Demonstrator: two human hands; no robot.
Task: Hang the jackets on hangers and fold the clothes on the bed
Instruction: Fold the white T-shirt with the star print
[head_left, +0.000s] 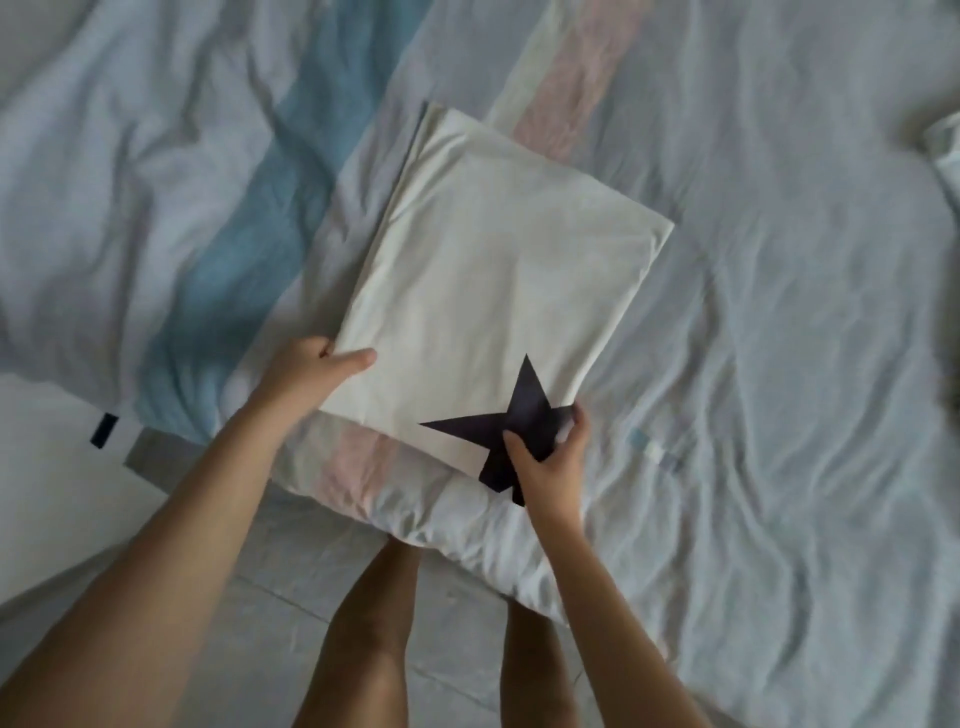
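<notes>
A folded white garment with a dark star print lies as a flat rectangle on the bed, near its front edge. My left hand grips the garment's near left corner, thumb on top. At the near right corner, my right hand pinches the cloth over the star print. The fingers under the cloth are hidden.
The bed cover is crumpled, pale with blue and pink stripes. Another white cloth shows at the right edge. A white item with a dark tag lies at the left. My legs stand on the tiled floor by the bed.
</notes>
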